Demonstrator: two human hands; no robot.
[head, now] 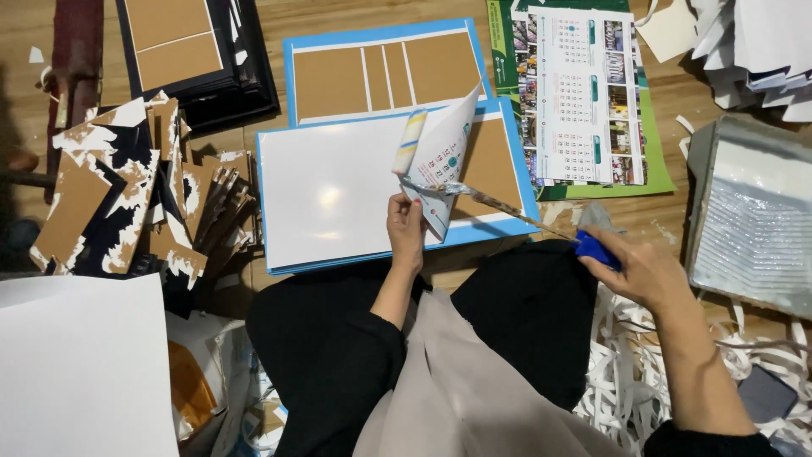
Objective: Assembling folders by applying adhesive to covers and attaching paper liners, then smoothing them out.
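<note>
My left hand [406, 227] pinches the lower edge of a white printed sheet [446, 161] and lifts it, curled up, off a blue-edged brown board [499, 169]. My right hand [639, 269] grips the blue handle of a small paint roller [411, 142]. Its thin metal shaft runs up and left, and the roller head rests on the white sheet. A glossy white sheet [326, 190] covers the left part of the same board.
A second blue-edged board [385, 72] lies behind, next to a calendar sheet [575, 93]. A roller tray [753, 220] sits at the right. Torn cardboard scraps [127, 195] pile at the left, a white sheet [80, 364] at lower left, paper strips [626, 381] by my legs.
</note>
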